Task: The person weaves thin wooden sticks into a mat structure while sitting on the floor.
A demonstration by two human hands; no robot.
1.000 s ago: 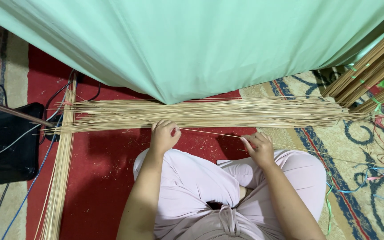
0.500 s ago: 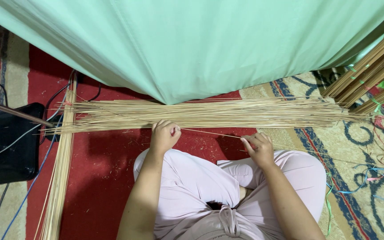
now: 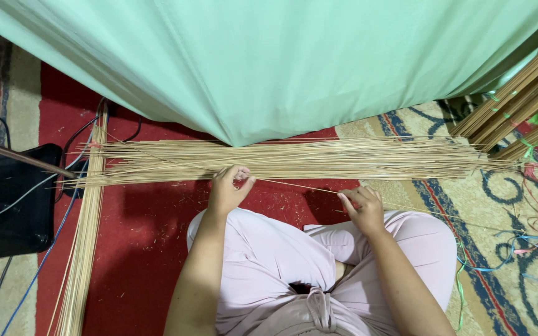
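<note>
Thin stick [image 3: 297, 185] between both hands

sticks [image 3: 294, 160] on rug [image 3: 138, 249], before hands

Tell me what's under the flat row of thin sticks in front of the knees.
Under the row of sticks lies red carpet, patterned beige rug to the right. The green cloth covers its far edge.

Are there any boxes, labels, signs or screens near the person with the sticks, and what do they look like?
No packages, labels, signs or screens show.
Nearest to one: a plain black boxy thing at the left edge on the red carpet, crossed by thin cables, unmarked as far as can be seen.
Both hands, left hand and right hand, pinch one thin straw-coloured stick.
</note>
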